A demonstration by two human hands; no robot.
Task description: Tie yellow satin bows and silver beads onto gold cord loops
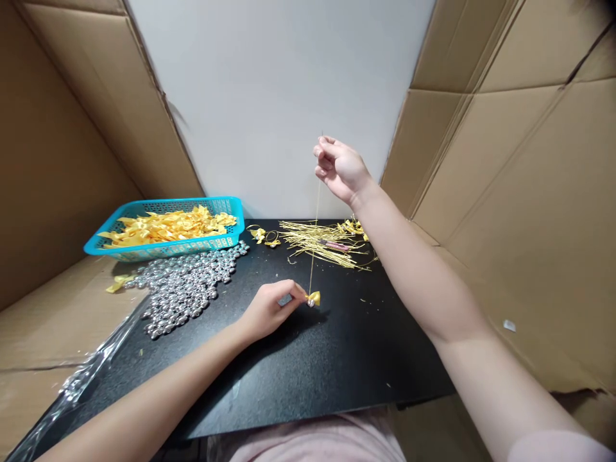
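Observation:
My left hand [275, 308] pinches a small yellow ribbon bow [314, 298] just above the black table. A shiny silver bell or bead [310, 303] sits at the bow's underside; its exact kind is too small to tell. From the bow a thin gold cord [315, 240] runs taut and nearly upright to my right hand [341, 163]. That hand is raised high before the pale wall, thumb and fingertips closed at the cord's upper end. A thin tip, perhaps a needle or the cord's end, pokes out above the fingers.
A turquoise basket [163, 247] of yellow bows stands at the back left. Many silver beads [187, 289] spread before it. Gold cords [308, 237] lie at the back with a pink-handled tool [337, 246] on them. Cardboard walls [529, 192] flank the black table [366, 359].

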